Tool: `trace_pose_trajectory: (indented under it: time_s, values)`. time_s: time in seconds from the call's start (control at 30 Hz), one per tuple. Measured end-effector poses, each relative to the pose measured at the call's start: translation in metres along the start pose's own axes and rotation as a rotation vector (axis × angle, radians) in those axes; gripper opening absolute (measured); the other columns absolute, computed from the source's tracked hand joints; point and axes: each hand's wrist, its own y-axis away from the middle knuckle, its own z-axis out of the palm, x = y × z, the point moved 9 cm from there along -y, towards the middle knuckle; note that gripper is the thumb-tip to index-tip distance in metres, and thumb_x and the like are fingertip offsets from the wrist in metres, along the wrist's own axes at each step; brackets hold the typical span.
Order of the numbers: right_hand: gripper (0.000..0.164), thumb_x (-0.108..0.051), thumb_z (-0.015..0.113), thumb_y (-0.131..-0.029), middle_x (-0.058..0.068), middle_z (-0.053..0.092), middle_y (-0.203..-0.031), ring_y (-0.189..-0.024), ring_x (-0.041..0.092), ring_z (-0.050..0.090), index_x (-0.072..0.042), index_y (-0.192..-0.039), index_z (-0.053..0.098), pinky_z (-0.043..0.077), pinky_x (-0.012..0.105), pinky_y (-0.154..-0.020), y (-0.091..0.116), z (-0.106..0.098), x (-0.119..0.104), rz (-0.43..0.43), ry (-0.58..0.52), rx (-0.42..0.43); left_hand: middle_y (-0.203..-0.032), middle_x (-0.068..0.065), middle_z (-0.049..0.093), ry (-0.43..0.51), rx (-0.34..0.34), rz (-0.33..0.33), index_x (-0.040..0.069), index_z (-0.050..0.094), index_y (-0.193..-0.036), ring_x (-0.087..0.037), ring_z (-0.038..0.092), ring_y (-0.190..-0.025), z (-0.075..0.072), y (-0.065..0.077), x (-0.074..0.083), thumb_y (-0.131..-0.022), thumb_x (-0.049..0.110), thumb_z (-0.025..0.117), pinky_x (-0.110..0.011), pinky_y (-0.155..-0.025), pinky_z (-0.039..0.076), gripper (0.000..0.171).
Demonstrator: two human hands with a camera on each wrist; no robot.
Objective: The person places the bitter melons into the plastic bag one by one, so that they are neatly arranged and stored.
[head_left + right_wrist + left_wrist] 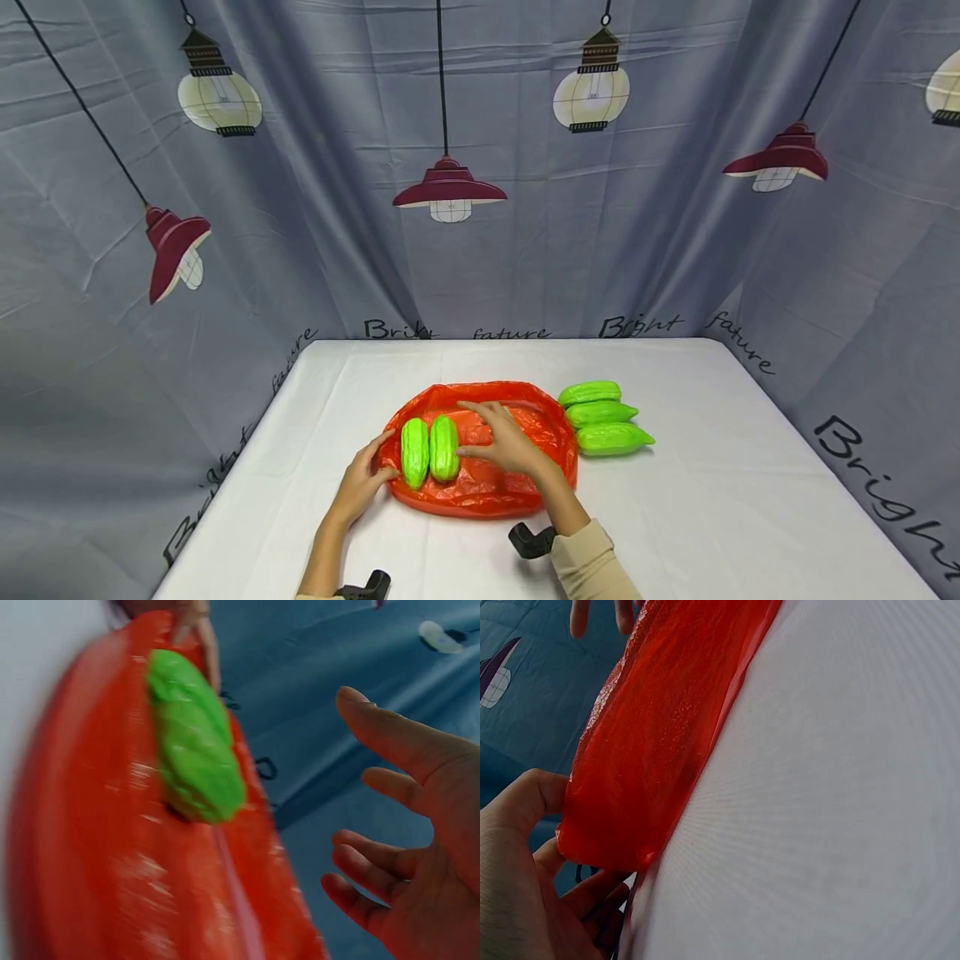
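A red plastic bag lies spread wide on the white table, its rim raised into a shallow wall. Inside at the left, two bright green bitter melons lie side by side; the right wrist view catches a bumpy green melon. My left hand holds the bag's left rim, and in the left wrist view its thumb and fingers bend round the red edge. Over the bag, just right of the melons, my right hand has its fingers spread, with nothing between them in the right wrist view.
Outside the bag's right rim, three more green bitter melons lie in a stack-like row on the white table. A grey curtain printed with lamps surrounds the table. Black wrist devices sit near both sleeves.
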Motion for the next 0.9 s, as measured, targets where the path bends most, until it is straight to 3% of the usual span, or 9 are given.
trace_pose_trajectory:
  time_s: [0.2,0.37,0.57,0.7,0.9]
  values:
    - [0.066,-0.031,0.075,-0.076,0.005,0.046,-0.131,-0.121,0.029,0.038,-0.022,-0.136,0.047,0.036,0.056,-0.092,0.013,-0.05,-0.007,-0.045,0.033,0.114,-0.134,-0.018,0.046,-0.003,-0.005,-0.004,0.014,0.048,-0.135,-0.039,0.038,-0.125,0.003,0.001,0.001,-0.076,0.012,0.065,-0.057,-0.101,0.025,0.061]
    - [0.065,-0.027,0.076,-0.075,0.006,0.048,-0.129,-0.115,0.027,0.043,-0.02,-0.134,0.049,0.04,0.053,-0.089,0.023,-0.088,0.001,-0.079,0.071,0.197,-0.132,-0.018,0.047,0.001,0.011,-0.001,0.014,0.049,-0.134,-0.039,0.038,-0.124,0.0,0.0,0.001,-0.075,0.012,0.066,-0.057,-0.1,0.026,0.061]
    - [0.066,-0.031,0.075,-0.075,0.007,0.049,-0.13,-0.111,0.029,0.044,-0.021,-0.135,0.048,0.04,0.051,-0.086,0.04,-0.124,0.033,-0.056,0.099,0.241,-0.134,-0.018,0.045,0.013,-0.005,-0.008,0.015,0.048,-0.135,-0.039,0.036,-0.125,0.002,-0.001,-0.002,-0.077,0.012,0.065,-0.057,-0.101,0.025,0.061]
    - [0.065,-0.024,0.076,-0.075,0.01,0.049,-0.131,-0.113,0.032,0.045,-0.019,-0.134,0.049,0.037,0.055,-0.09,0.056,-0.145,0.059,-0.025,0.103,0.258,-0.134,-0.017,0.046,0.014,-0.003,-0.003,0.015,0.048,-0.135,-0.038,0.037,-0.125,0.002,0.0,-0.001,-0.076,0.011,0.065,-0.056,-0.101,0.026,0.061]
    - [0.057,-0.015,0.074,-0.076,0.014,0.051,-0.129,-0.114,0.038,0.047,-0.014,-0.13,0.053,0.035,0.059,-0.091,0.078,-0.161,0.093,0.023,0.121,0.252,-0.133,-0.018,0.047,0.006,0.007,0.017,0.014,0.049,-0.134,-0.039,0.038,-0.124,0.0,-0.001,0.0,-0.075,0.012,0.065,-0.056,-0.1,0.027,0.061]
